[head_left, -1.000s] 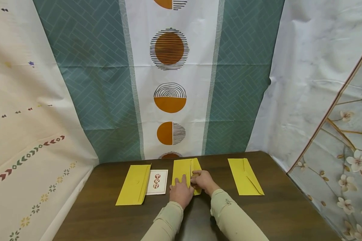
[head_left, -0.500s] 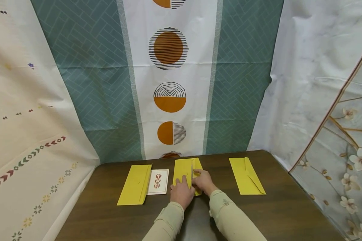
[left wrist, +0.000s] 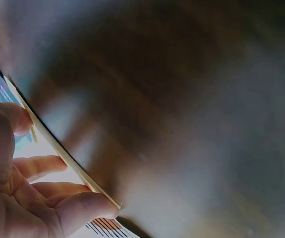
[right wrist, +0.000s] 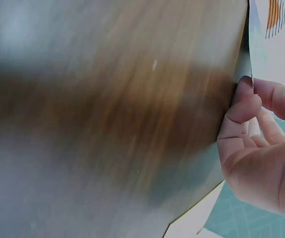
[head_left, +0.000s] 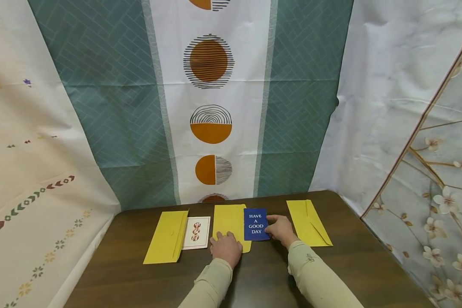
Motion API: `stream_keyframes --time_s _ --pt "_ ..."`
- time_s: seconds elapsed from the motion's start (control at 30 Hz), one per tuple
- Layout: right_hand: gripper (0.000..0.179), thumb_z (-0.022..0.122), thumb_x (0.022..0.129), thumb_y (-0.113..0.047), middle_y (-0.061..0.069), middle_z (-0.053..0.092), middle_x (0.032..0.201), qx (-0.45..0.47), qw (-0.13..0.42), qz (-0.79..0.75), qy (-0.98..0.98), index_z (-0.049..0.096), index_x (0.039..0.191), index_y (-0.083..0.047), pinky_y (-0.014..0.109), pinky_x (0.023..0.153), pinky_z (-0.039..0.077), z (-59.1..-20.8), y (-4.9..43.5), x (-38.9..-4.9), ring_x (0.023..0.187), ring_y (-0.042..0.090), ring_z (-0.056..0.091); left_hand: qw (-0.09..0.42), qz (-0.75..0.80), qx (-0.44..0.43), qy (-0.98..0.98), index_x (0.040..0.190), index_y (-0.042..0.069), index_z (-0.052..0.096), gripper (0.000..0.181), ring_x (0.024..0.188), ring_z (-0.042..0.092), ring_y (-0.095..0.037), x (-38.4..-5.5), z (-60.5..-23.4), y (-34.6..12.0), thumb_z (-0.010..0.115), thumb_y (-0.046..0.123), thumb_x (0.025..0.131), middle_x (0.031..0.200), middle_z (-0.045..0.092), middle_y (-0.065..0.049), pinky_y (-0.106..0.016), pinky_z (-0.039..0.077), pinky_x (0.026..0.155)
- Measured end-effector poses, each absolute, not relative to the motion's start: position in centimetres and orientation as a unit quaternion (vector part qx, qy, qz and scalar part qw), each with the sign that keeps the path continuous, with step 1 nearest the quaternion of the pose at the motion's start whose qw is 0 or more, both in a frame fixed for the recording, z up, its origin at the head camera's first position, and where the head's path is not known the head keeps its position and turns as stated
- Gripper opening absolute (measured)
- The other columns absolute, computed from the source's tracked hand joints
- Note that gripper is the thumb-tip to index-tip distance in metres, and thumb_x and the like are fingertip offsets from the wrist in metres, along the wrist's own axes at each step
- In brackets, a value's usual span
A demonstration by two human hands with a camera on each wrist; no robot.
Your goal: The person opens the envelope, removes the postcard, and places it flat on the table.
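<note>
My right hand (head_left: 282,230) pinches the right edge of a dark blue card (head_left: 256,223) printed HAVE A GOOD DAY. In the right wrist view, that card's thin edge (right wrist: 252,54) runs between thumb and fingers. Its left edge meets the right side of the middle yellow envelope (head_left: 229,220). On the lower part of this envelope rests my left hand (head_left: 226,249), fingers spread and slightly bent. Seen from the left wrist, the fingertips (left wrist: 102,204) press on the envelope's flat face (left wrist: 58,146), which shows edge-on.
Further left lies another yellow envelope (head_left: 165,237), with a white card (head_left: 196,233) with red characters showing beside its right edge. A third yellow envelope (head_left: 309,223) lies to the right. All are on a dark wooden table (head_left: 138,286), backed by patterned cloth (head_left: 211,128).
The right hand has moved right from the middle envelope, and the blue card now shows in its fingers. The left hand stays on the envelope. The head view has shifted slightly.
</note>
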State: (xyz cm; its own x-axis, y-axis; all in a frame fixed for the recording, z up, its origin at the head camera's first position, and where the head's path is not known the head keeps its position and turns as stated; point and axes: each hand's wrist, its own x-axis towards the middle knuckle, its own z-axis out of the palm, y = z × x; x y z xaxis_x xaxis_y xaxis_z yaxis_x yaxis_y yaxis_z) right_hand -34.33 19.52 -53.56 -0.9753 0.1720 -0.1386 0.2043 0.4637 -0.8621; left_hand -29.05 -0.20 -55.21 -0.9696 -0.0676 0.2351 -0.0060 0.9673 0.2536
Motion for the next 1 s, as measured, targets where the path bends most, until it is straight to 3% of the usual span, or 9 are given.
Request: stream_keyframes --time_s 0.13,0.27,0.4,0.6,1.0 --pt "0.056 0.074 0.090 0.002 0.027 0.071 0.128 0.114 0.013 -0.506 0.855 0.063 0.144 0.003 0.028 0.064 0.057 -53.5 20.5 -34.2 0.069 0.019 0.063 0.117 -0.111 0.017 -0.987 0.120 -0.001 0.076 0.042 0.112 0.064 -0.042 -29.1 -55.1 -0.5 0.072 0.033 0.095 0.111 0.074 -0.024 -0.058 0.054 0.095" --pt "0.055 0.074 0.088 0.003 0.027 0.072 0.125 0.129 0.010 -0.495 0.859 0.063 0.142 0.005 0.029 0.063 0.058 -53.5 21.1 -34.4 0.066 0.019 0.063 0.086 -0.122 0.024 -0.988 0.123 -0.002 0.074 0.043 0.116 0.063 -0.043 -29.1 -54.5 -0.5 0.072 0.032 0.096 0.115 0.073 -0.025 -0.058 0.056 0.095" --pt "0.054 0.073 0.087 0.003 0.025 0.074 0.119 0.132 0.007 -0.468 0.874 0.064 0.141 0.006 0.029 0.062 0.055 -53.3 21.3 -34.6 0.072 0.021 0.064 0.077 -0.125 0.027 -0.989 0.125 -0.001 0.073 0.044 0.116 0.062 -0.042 -29.1 -54.2 -0.5 0.072 0.033 0.097 0.116 0.071 -0.026 -0.058 0.055 0.094" --pt "0.053 0.072 0.088 0.002 0.025 0.072 0.125 0.132 0.018 -0.440 0.888 0.066 0.140 0.005 0.028 0.064 0.051 -53.0 21.4 -34.9 0.083 0.025 0.065 0.080 -0.119 0.025 -0.989 0.124 -0.001 0.074 0.043 0.115 0.062 -0.041 -28.7 -54.1 -0.6 0.072 0.032 0.097 0.114 0.071 -0.026 -0.058 0.054 0.094" --pt "0.052 0.073 0.089 -0.001 0.028 0.068 0.135 0.120 0.026 -0.432 0.894 0.067 0.140 0.004 0.034 0.077 0.055 -53.2 21.6 -35.0 0.099 0.033 0.063 0.053 -0.125 0.032 -0.990 0.129 0.000 0.072 0.045 0.115 0.060 -0.042 -28.7 -53.8 -0.7 0.070 0.034 0.099 0.116 0.070 -0.026 -0.057 0.054 0.093"
